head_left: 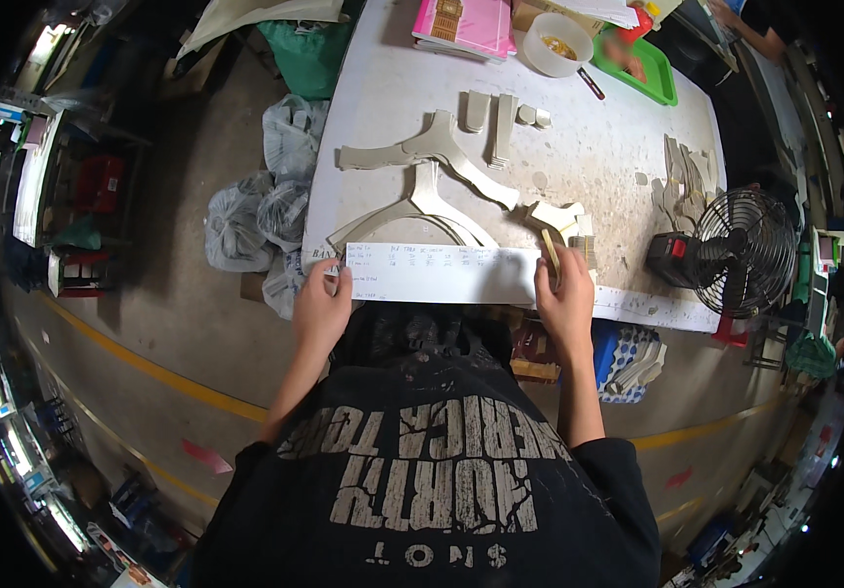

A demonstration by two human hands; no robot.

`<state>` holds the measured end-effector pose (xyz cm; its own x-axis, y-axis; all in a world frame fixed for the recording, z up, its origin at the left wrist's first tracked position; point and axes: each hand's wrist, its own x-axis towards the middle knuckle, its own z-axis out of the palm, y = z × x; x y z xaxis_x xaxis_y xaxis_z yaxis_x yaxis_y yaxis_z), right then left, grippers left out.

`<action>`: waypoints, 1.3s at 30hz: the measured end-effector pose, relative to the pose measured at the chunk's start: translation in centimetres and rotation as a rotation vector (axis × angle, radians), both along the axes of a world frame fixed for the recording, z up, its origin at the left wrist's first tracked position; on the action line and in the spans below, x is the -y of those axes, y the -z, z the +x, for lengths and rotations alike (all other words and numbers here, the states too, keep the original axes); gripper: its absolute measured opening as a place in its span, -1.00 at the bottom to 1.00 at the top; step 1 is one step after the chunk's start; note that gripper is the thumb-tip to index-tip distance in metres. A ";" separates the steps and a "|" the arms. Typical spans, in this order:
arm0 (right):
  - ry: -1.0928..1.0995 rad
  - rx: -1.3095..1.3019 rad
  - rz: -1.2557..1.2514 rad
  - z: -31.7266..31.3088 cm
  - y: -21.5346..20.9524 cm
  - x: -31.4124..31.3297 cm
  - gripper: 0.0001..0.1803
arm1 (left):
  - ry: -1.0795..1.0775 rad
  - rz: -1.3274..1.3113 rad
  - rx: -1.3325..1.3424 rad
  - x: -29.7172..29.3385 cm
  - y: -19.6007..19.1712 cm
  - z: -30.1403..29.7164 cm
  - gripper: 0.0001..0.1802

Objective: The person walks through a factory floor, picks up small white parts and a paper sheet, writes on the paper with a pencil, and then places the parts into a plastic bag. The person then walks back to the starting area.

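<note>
A long white paper sheet [442,284] with rows of handwriting lies along the table's near edge. My left hand [322,306] has its fingers closed on the sheet's left end. At the other end, my right hand [569,292] grips the paper, and a thin tan strip [549,245] rises beside its fingers; whether it is held too, I cannot tell. Just beyond the paper are stacked pale beige Y-shaped cut pieces [426,196], with more branching pieces [442,145] behind them. Smaller curved pieces [554,218] sit just past my right hand.
The white table [363,73] also carries pink booklets [463,24], a white bowl [557,47], a dark pen [591,83], a green tray [664,80] and narrow beige offcuts [687,171]. At its right edge stands a black fan [742,250]. Plastic bags [238,223] sit left of the table.
</note>
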<state>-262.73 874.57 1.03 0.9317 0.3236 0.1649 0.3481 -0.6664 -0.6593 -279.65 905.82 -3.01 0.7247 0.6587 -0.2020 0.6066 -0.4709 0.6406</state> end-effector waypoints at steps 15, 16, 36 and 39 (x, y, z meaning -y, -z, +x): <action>-0.394 -0.700 0.129 -5.9 -4.4 -8.2 -0.55 | -0.106 -1.563 0.459 6.3 -3.7 2.2 -0.65; -0.391 -0.691 0.169 -5.8 -4.3 -7.9 -0.58 | -0.116 -1.612 0.489 6.4 -3.4 2.1 -0.65; -0.327 -0.750 0.271 -5.8 -3.5 -5.7 -0.72 | -0.036 -1.713 0.501 6.8 -2.9 3.4 -0.74; -0.305 -0.691 0.171 -5.4 -3.8 -5.2 -0.78 | -0.032 -1.656 0.457 6.9 -3.1 3.6 -0.75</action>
